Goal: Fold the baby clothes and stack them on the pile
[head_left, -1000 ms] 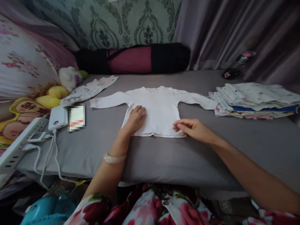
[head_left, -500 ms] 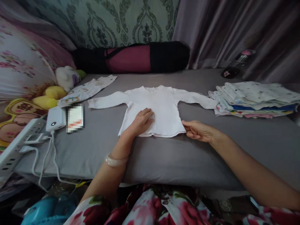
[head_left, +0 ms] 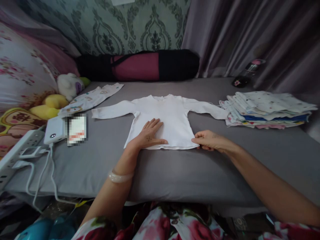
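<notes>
A small white long-sleeved shirt [head_left: 165,110] lies spread flat on the grey sheet [head_left: 175,180], both sleeves stretched out sideways and the hem towards me. My left hand [head_left: 150,135] rests flat on the lower left of its front, fingers spread. At the lower right corner of the hem, my right hand [head_left: 208,140] pinches the fabric between thumb and fingers. The shirt's right sleeve end reaches a stack of folded clothes [head_left: 270,106].
A patterned garment [head_left: 95,98] lies at the left by plush toys [head_left: 68,86]. Nearer are a white power bank [head_left: 55,130], a power strip [head_left: 20,153] with cables and a blurred-out rectangle. A black and maroon bag [head_left: 137,65] lies along the wall; a bottle [head_left: 246,73] stands back right.
My left hand's thumb has spread out towards the hem. My right hand has shifted down to the hem corner and now grips it. The view has tilted slightly.
</notes>
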Action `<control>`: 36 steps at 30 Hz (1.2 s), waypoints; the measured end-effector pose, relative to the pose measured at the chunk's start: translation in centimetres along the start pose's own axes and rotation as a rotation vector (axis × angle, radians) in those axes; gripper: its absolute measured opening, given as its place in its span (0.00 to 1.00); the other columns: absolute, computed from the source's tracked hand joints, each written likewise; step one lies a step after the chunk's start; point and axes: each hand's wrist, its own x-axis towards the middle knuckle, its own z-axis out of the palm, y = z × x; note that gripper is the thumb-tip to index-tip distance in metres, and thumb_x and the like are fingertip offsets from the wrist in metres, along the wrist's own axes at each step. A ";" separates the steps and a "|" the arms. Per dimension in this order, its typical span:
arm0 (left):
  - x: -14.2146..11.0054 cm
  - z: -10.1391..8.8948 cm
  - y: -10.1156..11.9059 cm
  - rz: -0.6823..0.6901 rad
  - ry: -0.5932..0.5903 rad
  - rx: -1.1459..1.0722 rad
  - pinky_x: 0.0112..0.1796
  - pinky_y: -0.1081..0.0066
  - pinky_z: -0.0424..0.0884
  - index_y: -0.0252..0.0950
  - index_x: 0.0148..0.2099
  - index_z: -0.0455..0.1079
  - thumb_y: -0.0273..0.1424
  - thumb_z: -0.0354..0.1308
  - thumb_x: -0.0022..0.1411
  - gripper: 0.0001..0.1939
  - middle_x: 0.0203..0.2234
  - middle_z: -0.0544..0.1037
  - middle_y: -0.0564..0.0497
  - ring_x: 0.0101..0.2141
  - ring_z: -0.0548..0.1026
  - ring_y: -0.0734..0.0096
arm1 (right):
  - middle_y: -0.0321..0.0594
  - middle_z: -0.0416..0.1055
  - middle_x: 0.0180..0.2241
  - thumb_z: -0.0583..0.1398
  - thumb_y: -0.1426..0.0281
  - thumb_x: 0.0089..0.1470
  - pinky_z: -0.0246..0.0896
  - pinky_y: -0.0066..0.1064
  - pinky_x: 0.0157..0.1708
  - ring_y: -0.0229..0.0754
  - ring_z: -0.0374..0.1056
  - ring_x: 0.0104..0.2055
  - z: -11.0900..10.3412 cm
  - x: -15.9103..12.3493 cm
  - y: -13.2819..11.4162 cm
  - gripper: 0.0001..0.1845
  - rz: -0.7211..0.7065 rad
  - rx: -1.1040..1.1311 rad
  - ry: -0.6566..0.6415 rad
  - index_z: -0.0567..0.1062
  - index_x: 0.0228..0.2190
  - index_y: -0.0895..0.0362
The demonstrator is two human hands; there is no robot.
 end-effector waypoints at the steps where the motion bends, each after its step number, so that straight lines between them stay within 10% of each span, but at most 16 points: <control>1: 0.0 -0.1 0.0 -0.006 -0.010 -0.006 0.65 0.52 0.38 0.35 0.69 0.48 0.64 0.52 0.52 0.53 0.69 0.45 0.39 0.68 0.39 0.50 | 0.31 0.66 0.17 0.62 0.61 0.51 0.40 0.21 0.11 0.26 0.51 0.13 0.0 0.1 -0.1 0.14 0.000 -0.042 -0.002 0.67 0.23 0.57; 11: 0.0 -0.6 0.0 0.107 -0.113 -0.087 0.64 0.49 0.36 0.44 0.66 0.57 0.58 0.53 0.58 0.40 0.69 0.47 0.45 0.68 0.39 0.54 | 0.34 0.69 0.19 0.60 0.62 0.52 0.49 0.21 0.13 0.30 0.58 0.16 -1.9 0.3 -1.0 0.13 -0.110 -0.256 -0.091 0.70 0.24 0.58; 23: 7.2 0.3 2.4 0.327 -0.064 -0.097 0.62 0.59 0.55 0.32 0.65 0.57 0.45 0.52 0.64 0.32 0.64 0.59 0.38 0.65 0.56 0.58 | 0.55 0.72 0.47 0.50 0.67 0.63 0.61 0.34 0.42 0.51 0.70 0.49 -9.7 3.6 2.6 0.18 0.112 -0.713 0.957 0.74 0.46 0.61; 36: 13.3 3.4 5.6 0.063 0.134 0.110 0.64 0.55 0.45 0.34 0.67 0.54 0.44 0.38 0.70 0.30 0.67 0.53 0.43 0.67 0.48 0.58 | 0.59 0.65 0.53 0.53 0.71 0.58 0.61 0.38 0.47 0.53 0.66 0.53 -11.8 4.9 2.5 0.21 0.239 -0.733 0.794 0.72 0.52 0.63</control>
